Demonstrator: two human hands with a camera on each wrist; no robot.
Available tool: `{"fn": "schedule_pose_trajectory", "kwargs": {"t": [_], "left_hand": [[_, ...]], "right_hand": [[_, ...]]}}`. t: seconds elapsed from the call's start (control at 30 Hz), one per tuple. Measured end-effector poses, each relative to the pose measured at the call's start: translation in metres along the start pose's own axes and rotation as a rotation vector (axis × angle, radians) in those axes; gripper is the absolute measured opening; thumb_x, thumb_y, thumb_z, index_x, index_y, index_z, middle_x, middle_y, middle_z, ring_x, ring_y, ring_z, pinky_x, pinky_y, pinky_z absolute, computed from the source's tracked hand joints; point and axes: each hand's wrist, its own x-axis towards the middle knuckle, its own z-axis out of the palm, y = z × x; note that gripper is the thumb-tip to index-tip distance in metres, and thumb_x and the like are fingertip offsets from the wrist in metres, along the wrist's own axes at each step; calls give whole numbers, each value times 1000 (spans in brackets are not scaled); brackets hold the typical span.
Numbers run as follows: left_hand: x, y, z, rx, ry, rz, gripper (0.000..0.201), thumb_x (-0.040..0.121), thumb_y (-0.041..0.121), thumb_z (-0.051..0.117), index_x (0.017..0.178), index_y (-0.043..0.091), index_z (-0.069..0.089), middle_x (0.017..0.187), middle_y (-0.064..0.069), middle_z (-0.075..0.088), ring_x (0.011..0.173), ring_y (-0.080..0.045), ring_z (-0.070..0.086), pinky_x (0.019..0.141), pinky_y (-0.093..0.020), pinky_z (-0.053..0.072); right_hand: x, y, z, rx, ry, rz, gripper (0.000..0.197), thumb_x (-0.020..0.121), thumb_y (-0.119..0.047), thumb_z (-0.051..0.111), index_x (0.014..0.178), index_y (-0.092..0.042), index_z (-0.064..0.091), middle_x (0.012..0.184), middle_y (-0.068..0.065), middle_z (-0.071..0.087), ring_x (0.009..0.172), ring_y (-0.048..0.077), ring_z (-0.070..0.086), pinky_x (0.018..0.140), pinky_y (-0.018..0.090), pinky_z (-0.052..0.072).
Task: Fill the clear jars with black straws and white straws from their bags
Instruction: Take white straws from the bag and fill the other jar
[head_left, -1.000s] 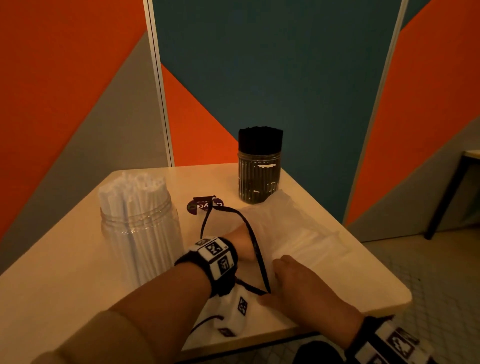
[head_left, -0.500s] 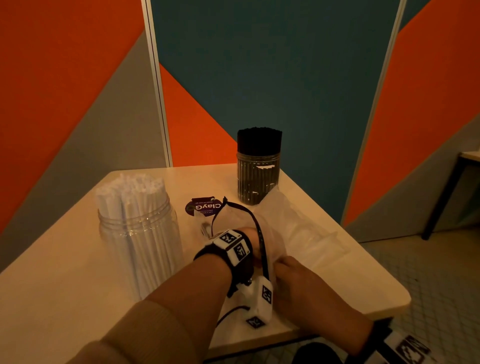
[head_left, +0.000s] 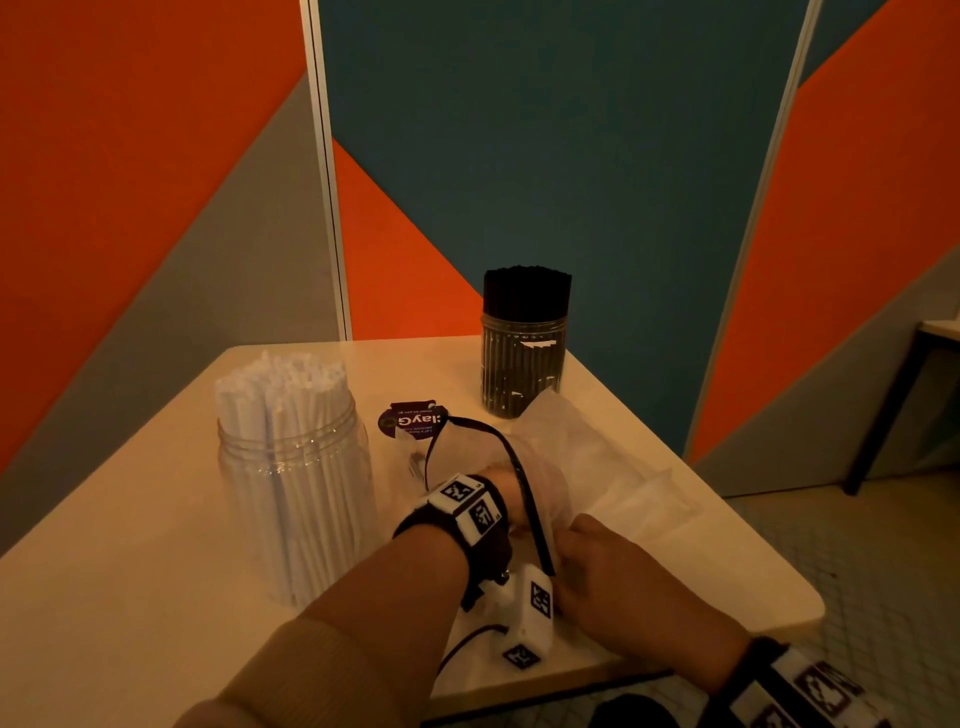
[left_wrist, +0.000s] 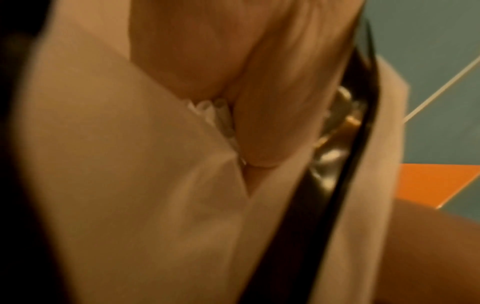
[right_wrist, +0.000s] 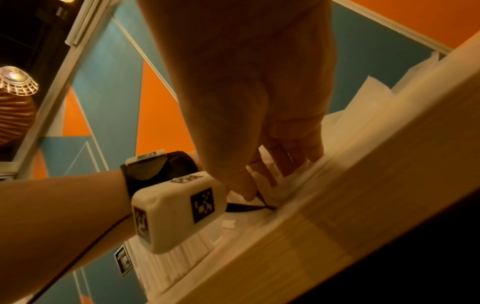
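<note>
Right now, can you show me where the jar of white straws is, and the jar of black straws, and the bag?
jar of white straws (head_left: 296, 467), head view, on its clear wall.
jar of black straws (head_left: 522, 364), head view, on its wall.
bag (head_left: 623, 483), head view, on its crumpled plastic.

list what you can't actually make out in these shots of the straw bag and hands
- Left hand: head view, fingers hidden inside the translucent bag.
- Straw count in its grip: left wrist view, blurred; only a few white straws' tips show.
- Right hand: head view, fingertips curl out of sight.
- Bag's remaining contents: hazy plastic.
</note>
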Motion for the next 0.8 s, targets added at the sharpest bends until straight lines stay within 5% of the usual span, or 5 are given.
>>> {"fn": "schedule_pose_trajectory", "kwargs": {"t": [0.1, 0.2, 0.33, 0.6, 0.8], "left_hand": [[-4, 1, 1, -290, 32, 11, 58, 100, 20, 54, 151, 7, 31, 159, -11, 28, 145, -26, 30, 113, -33, 27], [-31, -1, 12, -613, 215, 86, 35, 94, 16, 61, 126, 1, 61, 122, -16, 65, 110, -31, 63, 89, -37, 50], [-72, -20, 29, -991, 187, 285, 14, 100, 13, 51, 108, 11, 61, 65, -2, 48, 52, -13, 41, 47, -27, 33], [-160, -93, 45, -1033, 177, 306, 8, 101, 26, 53, 94, 22, 54, 63, 4, 42, 50, -9, 32, 46, -25, 28], [-191, -123, 62, -1089, 102, 303, 18, 100, 21, 56, 103, 4, 54, 64, 1, 40, 51, -12, 30, 45, -22, 27]], "right_hand": [[2, -1, -2, -21, -17, 19, 15, 93, -50, 55, 99, -36, 52, 99, -13, 45, 85, 10, 54, 75, 23, 43], [6, -2, -3, -71, -37, 42, 15, 93, -49, 54, 95, -34, 52, 98, -10, 46, 86, 16, 57, 78, 30, 48], [10, -4, -3, -166, -36, 39, 20, 95, -46, 52, 81, -35, 43, 92, -10, 42, 77, 13, 49, 71, 27, 39], [22, -9, -9, -290, 25, 118, 35, 98, -54, 47, 70, -32, 49, 84, -10, 52, 76, 8, 53, 71, 25, 44], [28, -9, -6, -213, 31, 239, 30, 99, -53, 45, 82, -31, 56, 82, -11, 59, 75, 7, 56, 66, 23, 46]]}}
